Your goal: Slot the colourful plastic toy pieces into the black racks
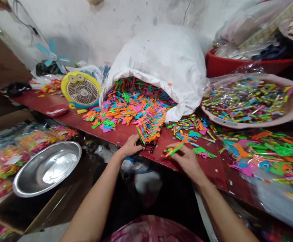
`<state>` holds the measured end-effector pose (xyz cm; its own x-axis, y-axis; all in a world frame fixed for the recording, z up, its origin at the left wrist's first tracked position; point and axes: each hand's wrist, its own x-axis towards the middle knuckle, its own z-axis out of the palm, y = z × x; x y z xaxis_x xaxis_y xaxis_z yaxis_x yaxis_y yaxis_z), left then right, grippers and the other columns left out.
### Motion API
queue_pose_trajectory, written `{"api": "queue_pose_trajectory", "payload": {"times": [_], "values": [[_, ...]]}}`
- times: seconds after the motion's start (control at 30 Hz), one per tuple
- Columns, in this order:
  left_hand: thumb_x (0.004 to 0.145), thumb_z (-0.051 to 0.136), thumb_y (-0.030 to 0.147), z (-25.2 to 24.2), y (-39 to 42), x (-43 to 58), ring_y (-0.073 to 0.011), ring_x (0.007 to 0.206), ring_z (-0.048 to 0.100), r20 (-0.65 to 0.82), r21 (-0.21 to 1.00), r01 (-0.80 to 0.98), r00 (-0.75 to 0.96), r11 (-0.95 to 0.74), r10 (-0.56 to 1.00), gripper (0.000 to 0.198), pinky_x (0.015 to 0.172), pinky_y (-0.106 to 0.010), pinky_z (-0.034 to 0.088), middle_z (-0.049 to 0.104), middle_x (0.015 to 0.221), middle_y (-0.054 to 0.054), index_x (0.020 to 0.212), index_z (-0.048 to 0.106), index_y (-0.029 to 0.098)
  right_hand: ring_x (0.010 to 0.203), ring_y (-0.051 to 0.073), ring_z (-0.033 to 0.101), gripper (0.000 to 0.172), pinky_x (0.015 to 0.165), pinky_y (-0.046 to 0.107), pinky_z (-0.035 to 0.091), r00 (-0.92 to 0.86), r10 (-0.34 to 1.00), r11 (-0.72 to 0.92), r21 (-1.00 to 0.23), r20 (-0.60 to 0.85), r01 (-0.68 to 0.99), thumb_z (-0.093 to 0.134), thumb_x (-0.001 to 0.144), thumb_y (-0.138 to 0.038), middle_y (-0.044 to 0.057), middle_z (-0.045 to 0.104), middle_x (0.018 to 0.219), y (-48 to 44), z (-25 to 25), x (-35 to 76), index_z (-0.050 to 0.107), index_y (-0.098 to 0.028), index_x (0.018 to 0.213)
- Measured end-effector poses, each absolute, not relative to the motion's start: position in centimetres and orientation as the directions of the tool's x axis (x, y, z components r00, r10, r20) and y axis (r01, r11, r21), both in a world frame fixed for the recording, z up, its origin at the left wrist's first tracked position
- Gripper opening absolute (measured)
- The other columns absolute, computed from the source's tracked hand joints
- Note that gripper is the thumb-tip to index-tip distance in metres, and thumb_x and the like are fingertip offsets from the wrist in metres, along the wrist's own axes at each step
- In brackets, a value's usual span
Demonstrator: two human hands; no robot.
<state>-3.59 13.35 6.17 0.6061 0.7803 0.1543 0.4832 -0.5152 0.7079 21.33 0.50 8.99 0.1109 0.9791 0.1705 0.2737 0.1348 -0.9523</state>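
Green plastic strip (176,150), pinched between right fingers (183,154)

**Fans and basins around the red bench (36,102)**
Yellow desk fan (81,90) far left, blue-bladed fan (50,55) behind it; steel basin (46,169) near left; red tub (222,64) far right.

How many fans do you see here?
2: a yellow fan on the red table, beside the white sack, and a blue-bladed fan behind it, near the wall. Others may be hidden.
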Motion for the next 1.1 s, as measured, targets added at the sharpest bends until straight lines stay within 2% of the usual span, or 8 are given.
{"api": "queue_pose_trajectory", "payload": {"times": [0.1, 0.27, 0.37, 0.43, 0.53, 0.67, 0.87, 1.1], "values": [[0.066, 0.056, 0.019, 5.9, 13.9, -4.3, -0.0268, 0.111, 0.06, 0.168, 0.728, 0.445, 0.621, -0.522, 0.765, 0.052, 0.107, -0.041, 0.043, 0.068, 0.12, -0.006, 0.116, 0.066, 0.017, 0.067, 0.016, 0.059, 0.012, 0.061, 0.027, 0.044, 0.118, 0.953, 0.204, -0.879, 0.279, 0.432, 0.064, 0.079, -0.03, 0.003, 0.066, 0.076, 0.6, 7.8, 18.9, 0.067, -0.019, 0.08], [0.061, 0.057, 0.015, 5.7, 13.9, -4.9, -0.026, 0.108, 0.063, 0.232, 0.753, 0.393, 0.592, -0.528, 0.772, 0.05, 0.107, -0.042, 0.044, 0.072, 0.115, -0.002, 0.11, 0.07, 0.022, 0.06, 0.014, 0.05, 0.03, 0.057, 0.026, 0.038, 0.075, 0.853, 0.337, -0.654, 0.517, 0.678, 0.06, 0.09, -0.032, -0.001, 0.053, 0.062, 0.8, 7.0, 16.6, 0.053, -0.021, 0.063], [0.062, 0.061, 0.013, 5.0, 12.9, -5.4, -0.0263, 0.112, 0.063, 0.315, 0.766, 0.383, 0.476, -0.516, 0.821, 0.056, 0.109, -0.045, 0.043, 0.07, 0.121, -0.003, 0.117, 0.068, 0.023, 0.059, 0.014, 0.052, 0.032, 0.058, 0.027, 0.039, 0.036, 0.792, 0.386, -0.546, 0.609, 0.743, 0.059, 0.092, -0.029, -0.001, 0.054, 0.062, 0.7, 6.7, 16.0, 0.051, -0.022, 0.063], [0.069, 0.059, 0.013, 4.3, 11.4, -6.0, -0.0246, 0.115, 0.062, 0.375, 0.782, 0.395, 0.321, -0.483, 0.87, 0.055, 0.106, -0.043, 0.046, 0.068, 0.125, -0.006, 0.123, 0.065, 0.022, 0.067, 0.016, 0.059, 0.02, 0.063, 0.028, 0.044, -0.023, 0.759, 0.443, -0.49, 0.65, 0.751, 0.059, 0.094, -0.027, 0.002, 0.063, 0.072, 0.4, 6.4, 16.1, 0.06, -0.021, 0.075], [0.083, 0.049, 0.012, 3.0, 8.2, -6.5, -0.0212, 0.109, 0.063, 0.435, 0.81, 0.423, 0.032, -0.407, 0.9, 0.039, 0.101, -0.041, 0.048, 0.068, 0.116, -0.009, 0.117, 0.066, 0.019, 0.082, 0.018, 0.066, 0.008, 0.072, 0.03, 0.048, -0.124, 0.728, 0.528, -0.436, 0.674, 0.729, 0.058, 0.094, -0.023, 0.006, 0.07, 0.091, 0.2, 6.1, 16.4, 0.065, -0.021, 0.097], [0.087, 0.051, 0.01, 2.5, 4.0, -5.0, -0.0192, 0.096, 0.062, 0.554, 0.781, 0.46, -0.198, -0.422, 0.809, 0.024, 0.09, -0.037, 0.049, 0.069, 0.096, -0.006, 0.097, 0.071, 0.02, 0.057, 0.014, 0.053, 0.029, 0.056, 0.027, 0.04, -0.035, 0.757, 0.444, -0.473, 0.653, 0.761, 0.062, 0.093, -0.028, -0.002, 0.054, 0.062, 0.6, 5.7, 16.2, 0.052, -0.022, 0.066], [0.085, 0.051, 0.004, 3.1, 2.1, -1.9, -0.0166, 0.086, 0.061, 0.578, 0.763, 0.456, -0.162, -0.458, 0.8, 0.029, 0.081, -0.033, 0.05, 0.068, 0.088, -0.003, 0.097, 0.072, 0.02, 0.057, 0.013, 0.047, 0.038, 0.054, 0.027, 0.033, -0.026, 0.773, 0.424, -0.485, 0.634, 0.765, 0.06, 0.094, -0.029, -0.003, 0.047, 0.06, 1.5, 5.4, 15.4, 0.043, -0.022, 0.061], [0.089, 0.049, 0.006, 5.3, 2.0, -2.2, -0.0154, 0.088, 0.061, 0.597, 0.794, 0.329, -0.259, -0.511, 0.76, 0.028, 0.081, -0.03, 0.051, 0.065, 0.09, -0.004, 0.099, 0.071, 0.02, 0.062, 0.016, 0.054, 0.021, 0.06, 0.029, 0.041, -0.17, 0.748, 0.507, -0.386, 0.642, 0.771, 0.056, 0.096, -0.027, 0.0, 0.056, 0.065, 1.8, 5.9, 14.9, 0.06, -0.021, 0.077]]}}
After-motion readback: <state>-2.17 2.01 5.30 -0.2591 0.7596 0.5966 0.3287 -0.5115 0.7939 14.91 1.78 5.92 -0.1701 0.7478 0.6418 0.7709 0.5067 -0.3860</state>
